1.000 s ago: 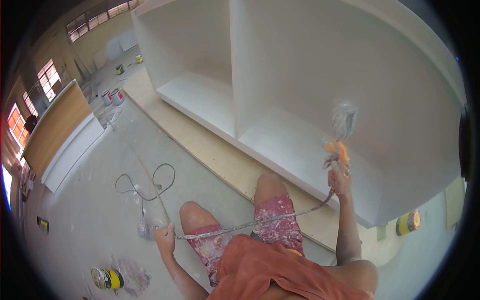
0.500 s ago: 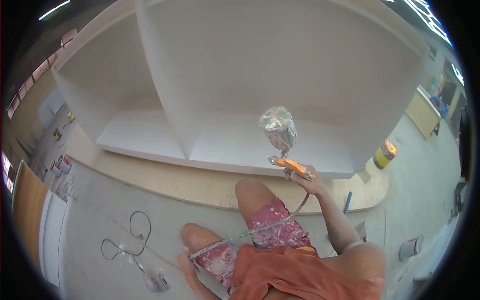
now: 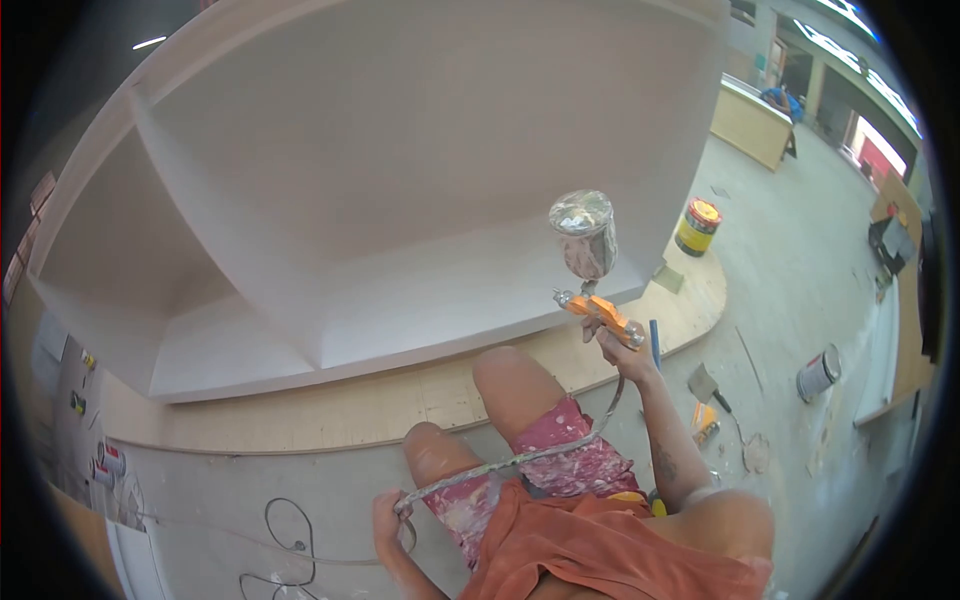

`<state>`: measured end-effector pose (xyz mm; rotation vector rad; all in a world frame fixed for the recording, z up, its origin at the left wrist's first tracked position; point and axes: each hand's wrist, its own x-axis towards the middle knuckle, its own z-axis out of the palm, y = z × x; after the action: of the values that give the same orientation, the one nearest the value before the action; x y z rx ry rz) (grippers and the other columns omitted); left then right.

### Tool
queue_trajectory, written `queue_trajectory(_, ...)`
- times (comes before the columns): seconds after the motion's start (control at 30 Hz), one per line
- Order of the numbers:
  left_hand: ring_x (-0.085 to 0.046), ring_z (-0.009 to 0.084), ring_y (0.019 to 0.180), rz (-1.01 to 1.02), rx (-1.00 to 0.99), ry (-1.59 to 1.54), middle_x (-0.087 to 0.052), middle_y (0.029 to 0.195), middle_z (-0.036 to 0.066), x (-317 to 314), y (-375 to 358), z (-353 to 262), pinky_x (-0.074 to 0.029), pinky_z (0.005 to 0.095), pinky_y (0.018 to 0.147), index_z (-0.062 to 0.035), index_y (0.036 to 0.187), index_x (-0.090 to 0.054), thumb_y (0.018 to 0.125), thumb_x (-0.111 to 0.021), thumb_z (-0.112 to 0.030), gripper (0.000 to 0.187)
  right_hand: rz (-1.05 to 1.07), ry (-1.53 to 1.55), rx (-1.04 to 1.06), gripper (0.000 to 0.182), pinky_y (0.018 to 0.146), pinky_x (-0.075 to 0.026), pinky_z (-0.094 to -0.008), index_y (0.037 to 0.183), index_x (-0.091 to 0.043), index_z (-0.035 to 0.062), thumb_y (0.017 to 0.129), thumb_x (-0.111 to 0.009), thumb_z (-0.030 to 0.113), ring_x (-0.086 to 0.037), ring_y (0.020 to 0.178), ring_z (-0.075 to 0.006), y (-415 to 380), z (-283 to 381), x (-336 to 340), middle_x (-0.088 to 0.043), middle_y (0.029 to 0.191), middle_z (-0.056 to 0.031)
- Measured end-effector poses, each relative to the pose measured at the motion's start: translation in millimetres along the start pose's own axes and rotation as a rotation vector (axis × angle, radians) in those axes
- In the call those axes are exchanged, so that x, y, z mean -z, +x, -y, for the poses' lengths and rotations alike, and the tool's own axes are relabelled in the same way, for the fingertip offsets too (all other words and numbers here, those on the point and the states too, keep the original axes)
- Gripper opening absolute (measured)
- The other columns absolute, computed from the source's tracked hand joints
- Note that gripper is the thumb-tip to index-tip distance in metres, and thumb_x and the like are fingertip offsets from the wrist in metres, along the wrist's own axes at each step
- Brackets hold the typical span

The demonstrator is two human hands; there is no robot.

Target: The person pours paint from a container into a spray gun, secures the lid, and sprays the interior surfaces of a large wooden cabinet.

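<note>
My right hand (image 3: pixel 618 340) is wrapped round the handle of a spray gun (image 3: pixel 600 308) with an orange body. A paint-smeared metal cup (image 3: pixel 585 240) sits upright on top of the gun, whose nozzle points left along the cabinet's front. From the gun's handle a paint-stained air hose (image 3: pixel 520 458) runs across my thighs. Its other stretch passes through my left hand (image 3: pixel 390 515), closed around it beside my knee. Ahead stands a large white open cabinet (image 3: pixel 420 150) with one upright divider (image 3: pixel 225 240). Whether spray is leaving the nozzle cannot be made out.
The cabinet rests on a plywood base (image 3: pixel 420 410). A yellow-and-red can (image 3: pixel 698 227) stands on its right end. On the floor lie a scraper (image 3: pixel 705 385), a grey can (image 3: pixel 820 373) and a black cable (image 3: pixel 310 540). A person in blue (image 3: pixel 785 103) is far back right.
My view has turned right, bringing more of the right-hand floor into sight. The spray gun has shifted slightly right relative to my view. Both hands keep their hold, and my left hand has risen slightly.
</note>
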<state>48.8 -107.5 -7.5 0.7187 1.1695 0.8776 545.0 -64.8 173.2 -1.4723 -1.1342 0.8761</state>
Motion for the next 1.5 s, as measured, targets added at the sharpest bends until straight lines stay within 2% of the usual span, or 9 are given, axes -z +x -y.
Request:
queue_trajectory(0.27, -0.043, 0.0115, 0.049, 0.089, 0.142, 0.483, -0.050, 0.055, 0.001, -15.1, 86.9, -29.6, -0.030, 0.0300, 0.048, -0.0041, 0.064, -0.061, 0.097, -0.057, -0.038, 0.048, -0.284, 0.054, -0.046, 0.028, 0.046, -0.033, -0.0190, 0.114, -0.066, 0.0022, 0.095, -0.064, 0.024, -0.043, 0.053, -0.0012, -17.2, 17.9, 21.2, -0.067, 0.087, 0.0008)
queue_trajectory(0.5, -0.042, 0.0118, 0.051, 0.214, 0.202, 0.516, -0.048, 0.054, 0.001, -27.0, 117.6, -21.6, -0.029, 0.0304, 0.051, -0.0066, 0.059, -0.058, 0.098, -0.052, -0.049, 0.058, -0.505, 0.079, 0.085, 0.022, 0.041, -0.025, -0.0225, 0.101, -0.058, 0.0039, 0.099, -0.058, 0.026, -0.034, 0.044, -0.0039, -42.0, 35.7, 49.7, -0.043, 0.058, 0.0050)
queue_trajectory(0.6, -0.042, 0.0126, 0.051, 0.224, 0.182, 0.537, -0.048, 0.054, 0.001, -25.4, 133.0, -19.4, -0.030, 0.0306, 0.052, -0.0073, 0.055, -0.055, 0.098, -0.049, -0.054, 0.063, -0.564, 0.055, 0.212, 0.039, 0.037, -0.026, -0.0182, 0.123, -0.054, -0.0018, 0.100, -0.055, 0.030, -0.035, 0.042, -0.0015, -19.6, 84.4, 47.3, -0.064, 0.091, -0.0093)
queue_trajectory(0.77, -0.042, 0.0146, 0.052, 0.224, 0.080, 0.654, -0.047, 0.054, 0.002, -25.5, 124.7, -12.0, -0.031, 0.0319, 0.053, -0.0058, 0.054, -0.052, 0.099, -0.044, -0.056, 0.069, -0.499, 0.237, 0.213, 0.042, 0.036, -0.026, -0.0173, 0.120, -0.055, -0.0016, 0.104, -0.049, 0.036, -0.033, 0.041, -0.0010, 38.0, 154.7, 47.0, -0.063, 0.090, -0.0071)
queue_trajectory(0.83, -0.046, 0.0145, 0.052, 0.299, -0.205, 0.614, -0.046, 0.052, 0.003, -11.9, 109.7, 2.1, -0.034, 0.0328, 0.053, -0.0021, 0.057, -0.055, 0.101, -0.047, -0.050, 0.066, -0.445, 0.335, 0.211, 0.042, 0.036, -0.026, -0.0174, 0.118, -0.057, -0.0005, 0.105, -0.047, 0.039, -0.031, 0.041, -0.0014, 61.5, 164.9, 45.7, -0.063, 0.089, -0.0053)
queue_trajectory(0.93, -0.050, 0.0157, 0.054, 0.281, 0.077, 0.585, -0.052, 0.054, 0.005, 10.8, 95.9, 6.8, -0.040, 0.0350, 0.055, 0.0001, 0.061, -0.058, 0.101, -0.048, -0.047, 0.063, -0.443, 0.373, 0.202, 0.043, 0.036, -0.026, -0.0176, 0.116, -0.059, -0.0003, 0.104, -0.049, 0.040, -0.031, 0.041, -0.0014, 98.8, 172.4, 37.7, -0.063, 0.088, -0.0046)
queue_trajectory(1.23, -0.060, 0.0259, 0.055, 0.672, 0.147, 1.106, -0.063, 0.060, 0.016, -24.8, 40.5, 6.2, -0.048, 0.0368, 0.060, -0.0013, 0.075, -0.072, 0.094, -0.058, -0.054, 0.057, -0.440, 0.263, 0.139, 0.033, 0.039, -0.029, -0.0207, 0.111, -0.061, 0.0046, 0.099, -0.060, 0.035, -0.035, 0.042, -0.0031, 182.9, 68.3, 32.3, -0.062, 0.084, -0.0011)
queue_trajectory(1.37, -0.064, 0.0333, 0.059, 0.499, 0.336, 1.182, -0.065, 0.065, 0.021, -65.4, 47.5, -22.7, -0.050, 0.0425, 0.061, -0.0055, 0.073, -0.073, 0.094, -0.054, -0.057, 0.059, -0.335, 0.150, 0.057, 0.031, 0.042, -0.028, -0.0198, 0.112, -0.062, 0.0058, 0.099, -0.061, 0.034, -0.036, 0.045, -0.0023, 157.2, 22.6, 49.0, -0.057, 0.078, 0.0023)
queue_trajectory(1.5, -0.065, 0.0408, 0.066, 0.650, 0.097, 1.508, -0.065, 0.066, 0.022, -65.1, 68.8, -2.9, -0.052, 0.0490, 0.064, -0.0053, 0.066, -0.071, 0.096, -0.043, -0.059, 0.067, -0.316, -0.003, 0.119, 0.029, 0.043, -0.028, -0.0187, 0.113, -0.062, 0.0052, 0.099, -0.062, 0.030, -0.038, 0.048, 0.0000, 147.1, 8.4, 50.4, -0.055, 0.069, 0.0061)
